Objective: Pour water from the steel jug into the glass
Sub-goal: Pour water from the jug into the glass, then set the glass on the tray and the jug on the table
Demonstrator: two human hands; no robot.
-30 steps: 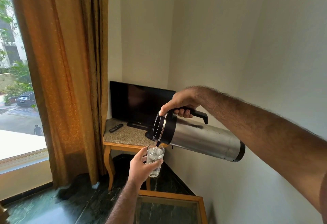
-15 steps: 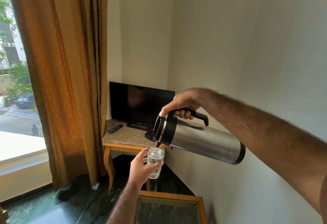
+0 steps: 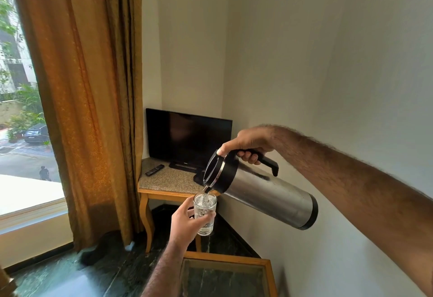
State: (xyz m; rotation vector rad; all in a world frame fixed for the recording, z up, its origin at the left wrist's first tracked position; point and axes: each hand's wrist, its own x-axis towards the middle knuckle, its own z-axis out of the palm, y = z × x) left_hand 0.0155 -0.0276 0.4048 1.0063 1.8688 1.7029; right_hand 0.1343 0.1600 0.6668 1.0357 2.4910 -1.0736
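Observation:
The steel jug (image 3: pixel 264 194) has a black top and black handle and is tipped almost flat, its base up to the right. My right hand (image 3: pixel 249 145) grips the handle from above. From the black spout at the jug's lower rim a thin stream of water falls into a clear glass (image 3: pixel 206 212) just below it. The glass stands upright in the air, with bubbling water in most of it. My left hand (image 3: pixel 186 225) wraps around its left side and bottom.
A wooden side table (image 3: pixel 164 186) with a stone top stands in the corner behind, with a black television (image 3: pixel 187 137) and a remote (image 3: pixel 154 169) on it. A glass-topped wooden table (image 3: pixel 225 275) lies below. An orange curtain (image 3: pixel 86 100) hangs at left.
The jug's base has sunk a little and the whole pair sits slightly lower in view. Water keeps running and the level in the glass has risen.

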